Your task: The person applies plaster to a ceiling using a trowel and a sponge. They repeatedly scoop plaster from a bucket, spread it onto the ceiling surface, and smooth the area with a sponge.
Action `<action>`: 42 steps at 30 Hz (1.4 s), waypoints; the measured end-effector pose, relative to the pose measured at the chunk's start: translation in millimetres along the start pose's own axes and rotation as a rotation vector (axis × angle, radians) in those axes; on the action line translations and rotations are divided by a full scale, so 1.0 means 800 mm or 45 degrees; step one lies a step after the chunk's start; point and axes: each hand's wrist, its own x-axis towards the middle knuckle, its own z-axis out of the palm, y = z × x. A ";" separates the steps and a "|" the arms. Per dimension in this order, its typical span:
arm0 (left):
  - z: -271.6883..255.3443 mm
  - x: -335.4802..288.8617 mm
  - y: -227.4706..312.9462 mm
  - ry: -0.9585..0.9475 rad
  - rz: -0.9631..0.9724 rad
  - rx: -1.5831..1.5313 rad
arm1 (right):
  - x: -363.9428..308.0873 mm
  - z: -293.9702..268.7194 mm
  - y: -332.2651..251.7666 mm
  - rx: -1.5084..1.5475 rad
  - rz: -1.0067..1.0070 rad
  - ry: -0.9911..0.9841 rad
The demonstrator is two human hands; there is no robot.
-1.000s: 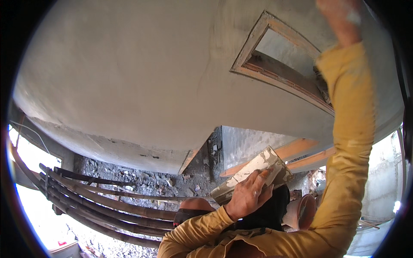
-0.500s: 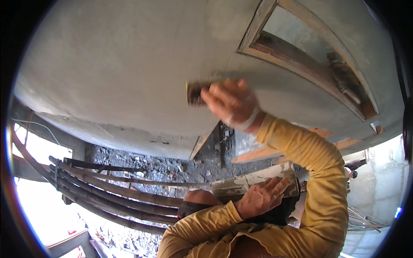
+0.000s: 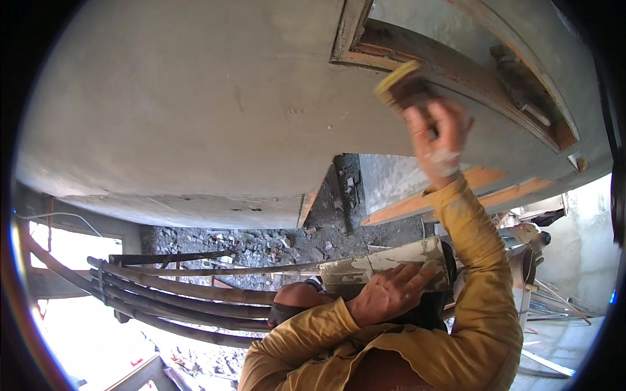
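My right hand is raised by the plastered wall, closed around a plastering float with a yellow edge and a dark brown back. Motion blurs the float a little, and it sits just below the wooden window frame; whether it touches the wall I cannot tell. Close to my body, my left hand grips a pale board smeared with grey plaster. Its fingers lie together over the board's face, and the thumb is hidden. White plaster marks show on my right wrist.
Several bamboo poles run along the left at leg height. Rubble covers the ground below the wall. A wooden-edged opening cuts the wall's lower part. On the right lie thin rods, near another person.
My right hand has swung up and to the right with the float, from mid-wall to the window frame's corner. The view has shifted slightly. My left hand stays on the board.
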 end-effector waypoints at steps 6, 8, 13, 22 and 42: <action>-0.034 0.009 0.017 0.041 -0.012 -0.057 | -0.025 0.054 -0.009 0.099 0.237 0.218; -0.046 0.006 0.015 0.021 -0.017 -0.014 | -0.028 0.087 -0.063 0.180 0.092 0.042; -0.087 -0.011 0.019 -0.111 -0.134 0.063 | -0.044 0.078 -0.104 0.397 -0.037 -0.272; -0.084 -0.009 0.018 -0.137 -0.080 -0.055 | -0.044 0.101 -0.114 0.426 -0.095 -0.410; -0.086 -0.003 0.014 -0.252 -0.199 -0.145 | -0.066 0.046 -0.070 0.181 0.439 -0.016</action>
